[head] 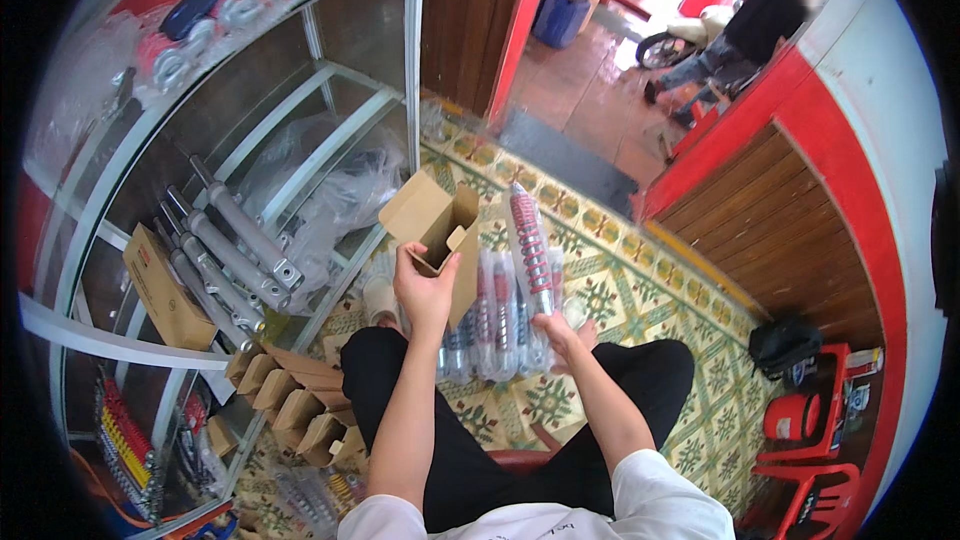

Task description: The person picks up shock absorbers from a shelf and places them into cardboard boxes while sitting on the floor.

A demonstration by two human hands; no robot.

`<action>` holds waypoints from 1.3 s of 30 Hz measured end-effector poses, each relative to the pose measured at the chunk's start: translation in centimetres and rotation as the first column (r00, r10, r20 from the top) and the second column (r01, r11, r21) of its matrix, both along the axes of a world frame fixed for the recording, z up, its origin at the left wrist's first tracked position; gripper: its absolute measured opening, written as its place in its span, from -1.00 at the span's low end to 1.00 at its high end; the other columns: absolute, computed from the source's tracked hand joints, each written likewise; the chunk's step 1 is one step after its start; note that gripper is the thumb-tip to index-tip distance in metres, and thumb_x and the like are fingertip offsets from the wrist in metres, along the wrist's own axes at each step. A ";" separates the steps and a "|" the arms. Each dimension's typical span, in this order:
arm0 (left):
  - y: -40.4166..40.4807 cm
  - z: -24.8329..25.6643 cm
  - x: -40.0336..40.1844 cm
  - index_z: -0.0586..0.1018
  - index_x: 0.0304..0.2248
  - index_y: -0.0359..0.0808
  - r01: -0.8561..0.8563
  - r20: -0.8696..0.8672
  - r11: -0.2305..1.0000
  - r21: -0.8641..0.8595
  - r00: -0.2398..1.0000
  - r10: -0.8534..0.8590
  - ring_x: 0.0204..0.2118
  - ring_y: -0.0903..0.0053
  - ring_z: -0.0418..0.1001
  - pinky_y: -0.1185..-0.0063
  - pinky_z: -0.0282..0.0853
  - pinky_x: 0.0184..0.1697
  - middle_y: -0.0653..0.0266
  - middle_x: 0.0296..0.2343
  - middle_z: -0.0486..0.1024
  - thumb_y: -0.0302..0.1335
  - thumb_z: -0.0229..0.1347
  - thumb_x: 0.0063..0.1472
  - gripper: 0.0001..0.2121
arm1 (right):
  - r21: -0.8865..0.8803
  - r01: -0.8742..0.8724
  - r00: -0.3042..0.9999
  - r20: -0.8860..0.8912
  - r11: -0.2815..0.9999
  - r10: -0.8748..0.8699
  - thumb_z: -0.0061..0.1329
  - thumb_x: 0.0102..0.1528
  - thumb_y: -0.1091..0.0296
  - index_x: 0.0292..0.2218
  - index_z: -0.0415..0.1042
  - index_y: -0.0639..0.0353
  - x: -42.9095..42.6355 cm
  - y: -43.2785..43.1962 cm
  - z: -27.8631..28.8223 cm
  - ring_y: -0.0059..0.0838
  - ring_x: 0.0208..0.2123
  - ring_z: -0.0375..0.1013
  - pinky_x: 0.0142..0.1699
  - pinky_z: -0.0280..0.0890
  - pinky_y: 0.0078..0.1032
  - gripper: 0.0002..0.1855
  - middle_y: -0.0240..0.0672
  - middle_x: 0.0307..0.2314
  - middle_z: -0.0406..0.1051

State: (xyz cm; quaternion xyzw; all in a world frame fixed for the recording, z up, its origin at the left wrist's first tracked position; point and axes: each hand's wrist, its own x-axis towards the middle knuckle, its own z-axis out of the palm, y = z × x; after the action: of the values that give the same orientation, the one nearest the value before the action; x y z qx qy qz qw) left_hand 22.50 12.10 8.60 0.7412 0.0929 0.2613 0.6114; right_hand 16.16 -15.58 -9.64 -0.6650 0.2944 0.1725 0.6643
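My left hand [425, 289] grips a tall brown cardboard box [463, 262] by its upper edge. The box's top flaps stand up and its dark inside shows. In my right hand [556, 334] is a shock absorber with a red coil spring [530, 236], wrapped in clear plastic and held upright by its lower end. The two are apart, box on the left. Several more plastic-wrapped shock absorbers [499, 315] sit side by side on the floor between my feet, partly hidden behind the box and my right hand.
Several opened cardboard boxes [300, 409] stand left of my knee. A glass shelf unit [97, 202] holds metal fork legs [240, 240] and a closed carton [161, 289]. Red plastic chairs [817, 495] stand at right. Beyond the doorway, a person [761, 22] is by a motorbike [667, 45].
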 end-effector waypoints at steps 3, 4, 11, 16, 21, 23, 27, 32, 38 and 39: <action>-0.5 -1.0 0.4 0.35 -0.36 -0.28 -0.025 0.020 1.000 0.002 0.999 0.025 -0.41 0.26 0.43 0.43 0.31 -0.30 0.16 -0.46 0.44 -0.47 0.36 -0.15 -0.59 | 0.002 -0.065 0.987 0.145 0.998 0.064 0.01 -0.11 0.37 -0.16 0.38 0.30 -1.3 -0.7 4.8 -0.48 -0.44 0.35 -0.30 0.29 -0.44 -0.57 -0.38 -0.44 0.40; -0.3 -0.6 0.2 0.36 -0.36 -0.27 -0.050 -0.023 0.997 0.051 0.998 0.051 -0.37 0.17 0.44 0.39 0.32 -0.30 0.14 -0.44 0.44 -0.47 0.36 -0.18 -0.58 | 0.033 -0.068 0.974 0.219 0.997 0.060 0.01 -0.11 0.39 -0.14 0.38 0.30 -1.8 0.2 7.5 -0.48 -0.43 0.36 -0.28 0.30 -0.44 -0.57 -0.38 -0.43 0.40; -1.9 0.8 -1.3 0.38 -0.37 -0.26 0.125 -0.026 0.983 0.134 0.992 -0.123 -0.34 0.13 0.46 0.35 0.34 -0.31 0.13 -0.43 0.47 -0.42 0.37 -0.20 -0.57 | -0.142 -0.210 0.920 0.307 0.967 0.245 -0.01 -0.14 0.54 -0.19 0.41 0.29 -9.4 0.9 21.3 -0.52 -0.39 0.41 -0.24 0.33 -0.48 -0.61 -0.37 -0.40 0.44; -3.7 2.0 -4.0 0.44 -0.26 -0.27 0.420 -0.120 0.898 0.127 0.906 -0.407 -0.25 0.14 0.44 0.33 0.34 -0.21 0.10 -0.35 0.47 -0.28 0.28 -0.07 -0.59 | -0.366 -0.237 0.900 0.267 0.900 0.345 0.03 -0.15 0.57 -0.29 0.45 0.28 -14.3 -0.3 24.5 -0.57 -0.42 0.41 -0.25 0.32 -0.53 -0.72 -0.44 -0.46 0.44; -7.6 -8.7 -3.5 0.51 -0.16 -0.20 0.406 -0.111 0.659 0.633 0.890 -0.442 -0.11 0.24 0.39 0.26 0.26 -0.04 0.12 -0.25 0.48 -0.07 0.14 0.05 -0.55 | -0.712 -0.265 0.841 0.159 0.650 0.517 0.01 -0.17 0.48 -0.34 0.48 0.24 -17.0 -1.6 25.5 -0.39 -0.51 0.52 -0.33 0.37 -0.43 -0.74 -0.18 -0.63 0.44; -8.1 -9.2 -5.3 0.50 -0.21 -0.26 0.435 -0.081 0.684 0.585 0.871 -0.484 -0.15 0.21 0.40 0.26 0.27 -0.06 0.14 -0.28 0.47 -0.13 0.12 0.06 -0.59 | -0.716 -0.270 0.855 0.130 0.644 0.502 0.03 -0.18 0.45 -0.38 0.48 0.21 -17.7 -1.9 26.2 -0.15 -0.51 0.51 -0.35 0.38 -0.33 -0.78 -0.09 -0.62 0.44; -8.4 -12.1 -3.9 0.47 -0.32 -0.29 0.107 0.363 0.738 0.666 0.818 -0.446 -0.29 0.24 0.41 0.31 0.29 -0.17 0.16 -0.42 0.45 -0.23 0.14 0.04 -0.69 | -0.918 -0.129 0.803 0.126 0.376 0.583 0.11 -0.19 0.42 -0.48 0.43 0.17 -17.2 -1.6 27.8 -0.04 -0.48 0.48 -0.36 0.37 -0.28 -0.85 -0.10 -0.61 0.44; -8.0 -6.7 -5.2 0.37 -0.45 -0.28 0.600 0.117 0.736 0.313 0.744 -0.657 -0.43 0.36 0.37 0.47 0.25 -0.35 0.20 -0.54 0.37 -0.42 0.10 0.02 -0.83 | -0.960 -0.116 0.780 0.071 0.255 0.622 0.19 -0.25 0.36 -0.44 0.47 0.15 -17.2 -2.9 27.6 -0.10 -0.31 0.44 -0.22 0.34 -0.28 -0.75 -0.16 -0.44 0.45; -7.5 -2.0 -6.4 0.37 -0.44 -0.30 0.677 0.025 0.670 0.305 0.698 -0.716 -0.42 0.43 0.37 0.53 0.24 -0.36 0.18 -0.53 0.36 -0.38 0.13 -0.03 -0.77 | -0.981 0.011 0.719 0.142 0.194 0.680 0.21 -0.32 0.35 -0.29 0.48 0.17 -17.6 -2.6 26.2 -0.13 -0.05 0.26 0.04 0.17 -0.22 -0.56 -0.16 -0.15 0.31; -7.6 -2.0 -6.3 0.37 -0.44 -0.30 0.681 0.025 0.664 0.310 0.692 -0.721 -0.42 0.43 0.37 0.53 0.24 -0.36 0.18 -0.53 0.36 -0.38 0.13 -0.03 -0.77 | -0.989 0.023 0.709 0.121 0.149 0.694 0.20 -0.31 0.35 -0.21 0.43 0.16 -17.4 -1.8 26.7 -0.11 -0.04 0.25 0.06 0.14 -0.18 -0.48 -0.15 -0.13 0.29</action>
State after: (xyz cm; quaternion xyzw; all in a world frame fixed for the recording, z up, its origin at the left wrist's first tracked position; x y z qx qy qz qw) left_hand 16.17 4.45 6.59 0.7759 -0.2823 0.0690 0.5599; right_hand -1.26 -17.36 17.10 -0.9887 -0.0463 -0.0952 0.1058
